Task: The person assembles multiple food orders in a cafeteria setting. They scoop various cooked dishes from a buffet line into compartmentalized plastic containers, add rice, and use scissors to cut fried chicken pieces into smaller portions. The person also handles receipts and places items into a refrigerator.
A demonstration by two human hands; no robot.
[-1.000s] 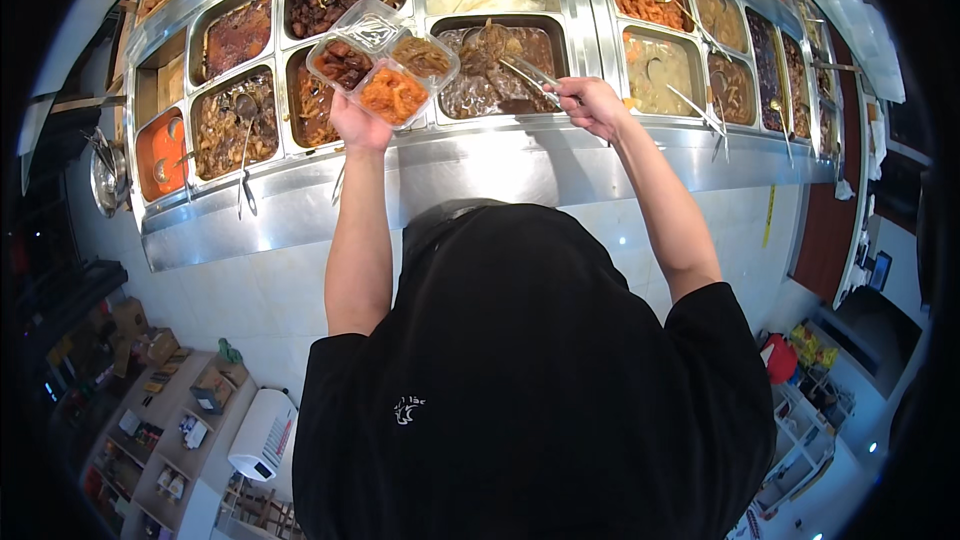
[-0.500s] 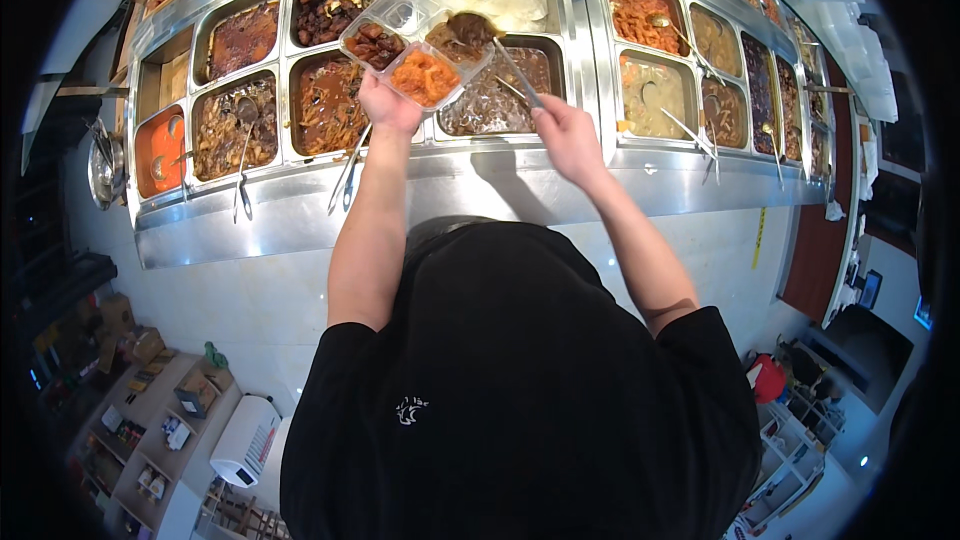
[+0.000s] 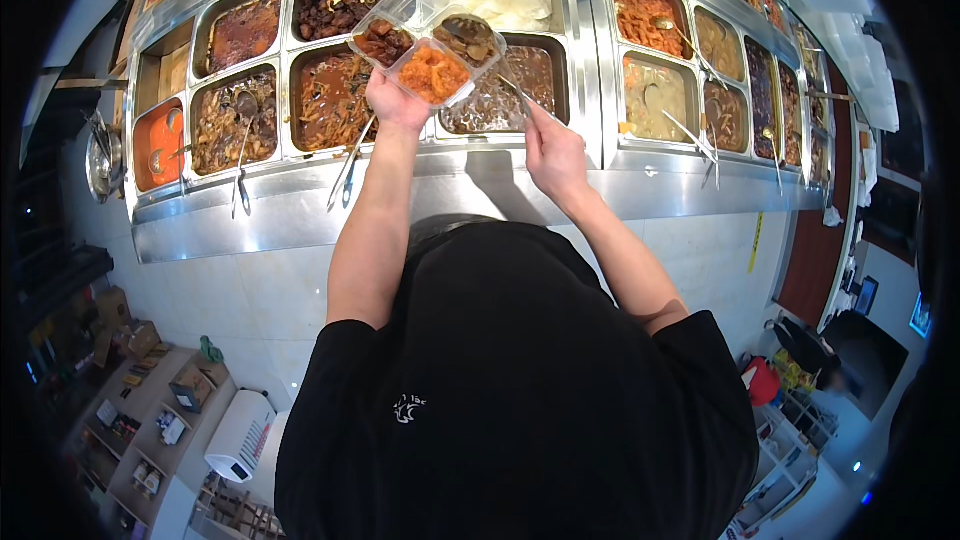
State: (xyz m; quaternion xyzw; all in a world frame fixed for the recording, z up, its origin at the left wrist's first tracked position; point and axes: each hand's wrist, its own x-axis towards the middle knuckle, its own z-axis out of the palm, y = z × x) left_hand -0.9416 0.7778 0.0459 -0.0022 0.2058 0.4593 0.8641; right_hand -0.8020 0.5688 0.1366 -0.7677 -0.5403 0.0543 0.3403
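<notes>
Ladle [image 3: 518,90] has swung from sauce pan [image 3: 558,70] to right compartment of tray [image 3: 410,6], inward of counter's front edge [image 3: 290,210]; I log left hand [image 3: 400,105] bent firmly under tray, presumably for balance, right hand [image 3: 557,155] curled round handle.

You hold a clear plastic container [image 3: 397,62] raised and turned cornerwise to you, its compartments open. Dark reddish-brown chunks [image 3: 385,42] fill its left corner, bright orange food [image 3: 433,72] the corner nearest you, and brown food [image 3: 482,48] its right corner. Your long-handled serving spoon [image 3: 466,31] has its bowl over that right corner, its handle slanting across the rim toward you.
</notes>
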